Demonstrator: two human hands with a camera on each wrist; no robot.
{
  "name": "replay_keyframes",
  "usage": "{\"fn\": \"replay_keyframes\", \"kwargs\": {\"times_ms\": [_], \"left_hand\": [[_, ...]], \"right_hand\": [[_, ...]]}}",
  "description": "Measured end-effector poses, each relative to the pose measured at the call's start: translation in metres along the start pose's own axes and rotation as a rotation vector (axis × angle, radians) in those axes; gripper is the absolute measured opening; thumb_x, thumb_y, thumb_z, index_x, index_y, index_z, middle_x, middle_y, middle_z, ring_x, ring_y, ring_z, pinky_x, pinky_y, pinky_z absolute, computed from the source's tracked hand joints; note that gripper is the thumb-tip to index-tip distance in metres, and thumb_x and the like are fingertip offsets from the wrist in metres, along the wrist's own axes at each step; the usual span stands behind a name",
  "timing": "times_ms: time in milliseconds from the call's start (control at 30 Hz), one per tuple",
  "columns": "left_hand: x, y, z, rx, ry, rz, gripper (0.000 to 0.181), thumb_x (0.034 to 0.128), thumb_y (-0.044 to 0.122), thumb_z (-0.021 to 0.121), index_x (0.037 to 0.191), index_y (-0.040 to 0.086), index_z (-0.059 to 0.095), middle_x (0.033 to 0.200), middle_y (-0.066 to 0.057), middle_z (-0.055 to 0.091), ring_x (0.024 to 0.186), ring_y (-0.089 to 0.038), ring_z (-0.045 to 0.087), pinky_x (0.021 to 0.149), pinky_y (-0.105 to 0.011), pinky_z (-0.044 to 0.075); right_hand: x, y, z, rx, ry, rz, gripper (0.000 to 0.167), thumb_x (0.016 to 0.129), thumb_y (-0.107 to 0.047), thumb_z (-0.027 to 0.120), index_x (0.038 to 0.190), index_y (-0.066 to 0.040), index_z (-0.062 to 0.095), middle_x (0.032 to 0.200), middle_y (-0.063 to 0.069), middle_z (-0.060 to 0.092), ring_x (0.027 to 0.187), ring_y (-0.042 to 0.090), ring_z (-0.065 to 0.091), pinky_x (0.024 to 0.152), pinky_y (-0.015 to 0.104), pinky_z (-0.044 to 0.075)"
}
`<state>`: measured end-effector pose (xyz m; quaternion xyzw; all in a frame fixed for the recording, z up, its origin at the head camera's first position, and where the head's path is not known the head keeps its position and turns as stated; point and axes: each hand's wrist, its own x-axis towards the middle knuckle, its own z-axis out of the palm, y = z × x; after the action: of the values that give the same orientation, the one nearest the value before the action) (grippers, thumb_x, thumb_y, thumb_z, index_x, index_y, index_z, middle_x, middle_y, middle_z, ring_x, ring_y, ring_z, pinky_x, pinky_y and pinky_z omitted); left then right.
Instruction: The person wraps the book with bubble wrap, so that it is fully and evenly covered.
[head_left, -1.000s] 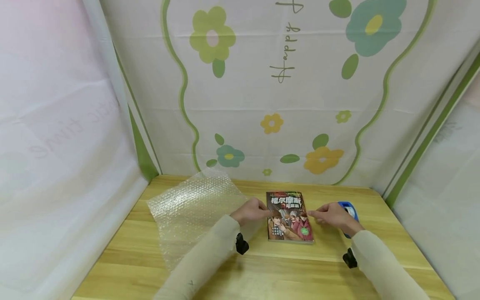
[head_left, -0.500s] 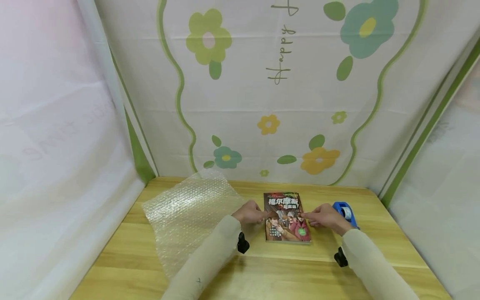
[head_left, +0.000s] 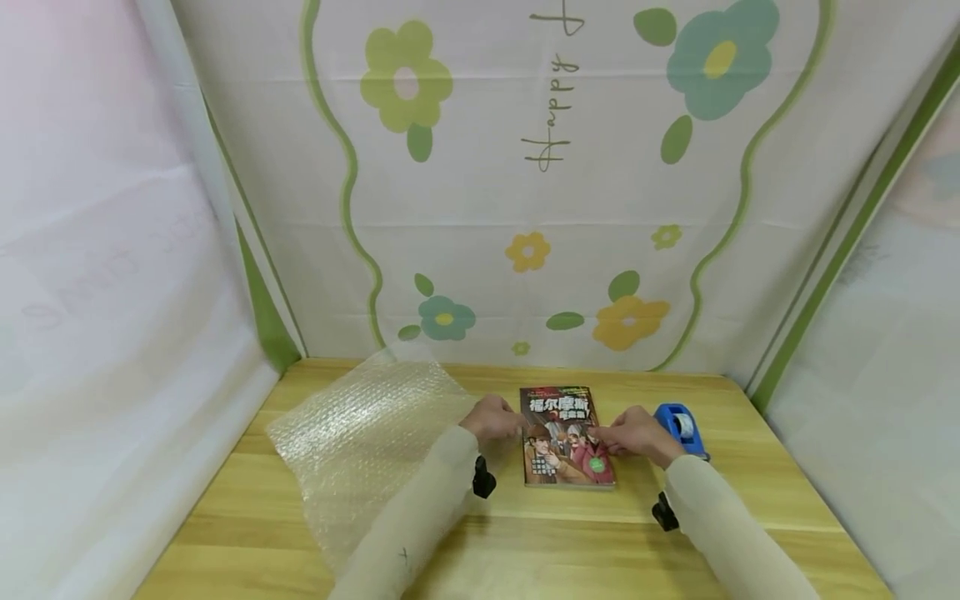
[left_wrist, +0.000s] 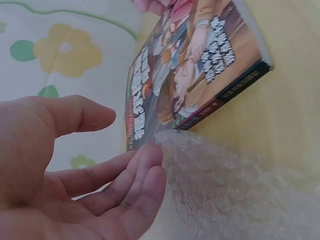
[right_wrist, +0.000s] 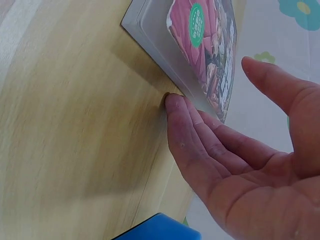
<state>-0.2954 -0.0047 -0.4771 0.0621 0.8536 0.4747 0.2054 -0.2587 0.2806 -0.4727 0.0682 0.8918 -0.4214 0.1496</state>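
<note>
A paperback book (head_left: 558, 450) with an illustrated cover lies face up on the table. At its left edge is the left hand (head_left: 492, 418); in the left wrist view that hand (left_wrist: 95, 175) has thumb and fingers apart beside the book (left_wrist: 200, 70), with nothing between them. The right hand (head_left: 637, 433) is at the book's right side. Seen from the right wrist, this hand (right_wrist: 250, 155) has its fingertips against the lower side edge of the book (right_wrist: 192, 45), thumb raised and apart. Whether the left fingertips touch the book, I cannot tell.
A sheet of bubble wrap (head_left: 360, 442) spreads over the left of the wooden table (head_left: 555, 550), its edge near the book also showing in the left wrist view (left_wrist: 235, 185). Right of the right hand stands a blue tape dispenser (head_left: 678, 423). Flowered cloth hangs behind.
The right hand has come in from beside the book to its edge, its thumb side now over the cover. The left hand has drawn slightly leftward off the cover. The head view has shifted a little.
</note>
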Motion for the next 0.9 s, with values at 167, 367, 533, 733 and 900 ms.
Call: {"fn": "replay_keyframes", "kwargs": {"times_ms": [167,367,533,733,900], "left_hand": [[0.005,0.007,-0.005,-0.057,0.043,0.033,0.054,0.1044,0.021,0.063,0.056,0.019,0.041,0.054,0.004,0.029,0.051,-0.015,0.027,0.061,-0.034,0.038],[0.017,0.008,0.002,-0.126,0.049,0.010,0.056,0.1012,0.019,0.068,0.055,0.022,0.037,0.059,0.007,0.033,0.057,-0.013,0.032,0.065,-0.030,0.045],[0.020,0.002,0.007,-0.084,0.039,-0.032,0.060,0.1047,0.022,0.066,0.052,0.022,0.037,0.056,0.004,0.040,0.051,-0.013,0.029,0.060,-0.031,0.043],[0.010,0.006,0.005,-0.087,-0.002,-0.047,0.038,0.1044,0.022,0.064,0.071,0.007,0.070,0.055,0.003,0.046,0.051,-0.013,0.035,0.060,-0.033,0.038],[0.006,0.011,0.005,-0.066,-0.019,-0.059,0.040,0.1007,0.032,0.072,0.104,-0.008,0.078,0.054,0.005,0.046,0.053,-0.012,0.041,0.058,-0.032,0.039]], "right_hand": [[0.001,-0.001,0.001,-0.012,0.014,0.004,0.045,0.099,-0.033,0.076,0.065,-0.004,0.070,0.072,0.009,0.075,0.060,0.015,0.061,0.063,0.032,0.053],[0.003,-0.001,0.002,-0.022,0.018,0.005,0.046,0.100,-0.033,0.075,0.065,-0.003,0.070,0.068,0.009,0.073,0.057,0.015,0.057,0.061,0.031,0.049],[0.005,0.000,0.003,-0.040,0.039,0.024,0.046,0.099,-0.033,0.077,0.064,-0.004,0.070,0.073,0.009,0.076,0.060,0.016,0.061,0.061,0.030,0.052],[0.007,0.000,0.005,-0.037,0.044,0.034,0.045,0.098,-0.032,0.077,0.064,-0.003,0.069,0.071,0.009,0.075,0.058,0.015,0.060,0.059,0.029,0.052],[0.007,-0.002,0.007,-0.048,0.052,0.038,0.043,0.098,-0.031,0.077,0.068,-0.001,0.073,0.070,0.011,0.075,0.059,0.017,0.063,0.059,0.030,0.053]]}}
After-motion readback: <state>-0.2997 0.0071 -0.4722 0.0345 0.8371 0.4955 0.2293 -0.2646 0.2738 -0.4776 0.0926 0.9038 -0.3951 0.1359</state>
